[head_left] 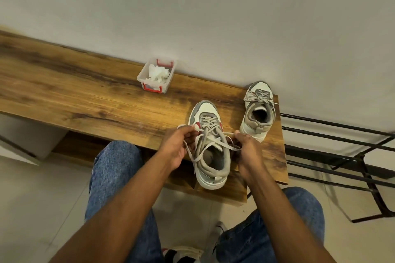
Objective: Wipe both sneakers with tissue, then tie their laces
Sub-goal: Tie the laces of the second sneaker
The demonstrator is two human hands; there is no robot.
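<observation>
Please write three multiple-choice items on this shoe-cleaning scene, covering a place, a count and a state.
1. Where is the clear box of used tissue?
A. on the floor
B. on the wooden bench by the wall
C. inside a sneaker

2. How many sneakers are on the bench?
A. one
B. two
C. three

3. The near sneaker has laces that are
A. removed
B. tucked inside
C. held in both hands

Answers: B, the box sits on the benchtop; B, the near sneaker and the far sneaker; C, the left hand and right hand each pinch a lace.

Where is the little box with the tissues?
In the head view, the clear box sits on the wooden bench, against the wall, left of both sneakers.
</observation>
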